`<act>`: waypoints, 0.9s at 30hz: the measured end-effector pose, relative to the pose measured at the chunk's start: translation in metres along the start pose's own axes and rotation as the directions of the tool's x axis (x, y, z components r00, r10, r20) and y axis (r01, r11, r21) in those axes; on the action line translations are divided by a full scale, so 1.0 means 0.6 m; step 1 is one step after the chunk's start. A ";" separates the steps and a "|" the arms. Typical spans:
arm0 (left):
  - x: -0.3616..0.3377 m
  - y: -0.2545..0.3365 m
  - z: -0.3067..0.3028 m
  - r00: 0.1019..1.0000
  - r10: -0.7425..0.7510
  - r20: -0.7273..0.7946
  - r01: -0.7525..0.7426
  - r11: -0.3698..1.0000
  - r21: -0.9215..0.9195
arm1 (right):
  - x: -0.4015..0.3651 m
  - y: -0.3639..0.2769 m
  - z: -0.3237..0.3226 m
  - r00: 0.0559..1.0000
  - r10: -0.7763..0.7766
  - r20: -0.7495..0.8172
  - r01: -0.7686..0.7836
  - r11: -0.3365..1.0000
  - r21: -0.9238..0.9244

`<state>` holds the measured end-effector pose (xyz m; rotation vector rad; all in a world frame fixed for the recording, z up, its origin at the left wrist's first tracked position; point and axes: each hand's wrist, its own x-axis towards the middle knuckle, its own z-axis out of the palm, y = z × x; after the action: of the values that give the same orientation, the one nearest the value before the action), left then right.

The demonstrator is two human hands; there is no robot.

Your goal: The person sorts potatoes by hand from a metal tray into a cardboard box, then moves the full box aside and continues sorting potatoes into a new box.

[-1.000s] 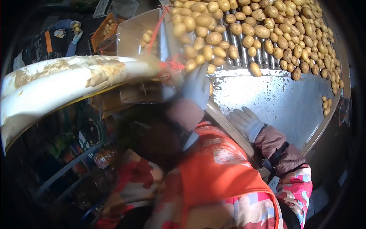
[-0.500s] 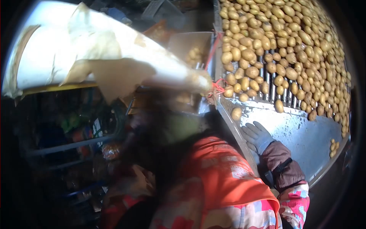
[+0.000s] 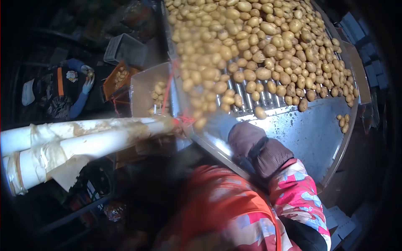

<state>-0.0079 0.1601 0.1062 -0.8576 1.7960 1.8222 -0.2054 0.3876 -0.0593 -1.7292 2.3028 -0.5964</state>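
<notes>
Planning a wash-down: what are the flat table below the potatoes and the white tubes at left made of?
Flat table: likely bare sheet steel, grey with a dull sheen and pale scuffs. White tubes: probably plastic pipe, smooth and matte, partly wrapped in peeling tan tape or paper; dirt-stained.

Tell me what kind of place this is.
Probably a potato sorting line: loose potatoes lie on metal rollers above a steel table, with an orange crate of more beside it.
</notes>
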 end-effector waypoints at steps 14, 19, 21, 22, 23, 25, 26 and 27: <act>0.279 0.040 0.211 0.610 0.780 -0.139 -0.492 0.510 0.705 | -0.199 -0.066 -0.080 0.929 0.212 -0.304 -0.234 0.971 -0.040; 0.310 0.126 0.279 0.586 0.762 -0.274 -0.152 0.436 0.887 | -0.303 -0.051 -0.146 0.628 0.529 -0.571 -0.474 0.842 0.259; 0.291 0.165 0.303 0.705 0.654 -0.274 -0.031 0.414 0.910 | -0.385 -0.094 -0.189 0.502 0.595 -0.628 -0.614 0.756 0.225; 0.285 0.171 0.318 0.703 0.671 -0.236 -0.100 0.422 0.901 | -0.437 -0.103 -0.175 0.430 0.617 -0.659 -0.732 0.665 0.146; 0.278 0.170 0.338 0.696 0.689 -0.203 -0.168 0.431 0.886 | -0.494 -0.116 -0.154 0.360 0.623 -0.694 -0.829 0.554 0.068; 0.266 0.157 0.385 0.673 0.724 -0.155 -0.292 0.452 0.843 | -0.616 -0.153 -0.106 0.075 0.743 -0.665 -0.968 0.214 0.130; 0.260 0.146 0.405 0.658 0.740 -0.139 -0.344 0.461 0.818 | -0.689 -0.168 -0.053 -0.131 0.736 -0.664 -0.976 0.023 0.218; 0.258 0.136 0.421 0.640 0.758 -0.123 -0.396 0.464 0.792 | -0.756 -0.178 0.001 -0.321 0.693 -0.646 -0.941 -0.158 0.298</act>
<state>-0.2057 0.3884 0.0487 -0.3320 3.1468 0.9917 0.0218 0.7945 -0.0498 1.0637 3.2937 -0.3285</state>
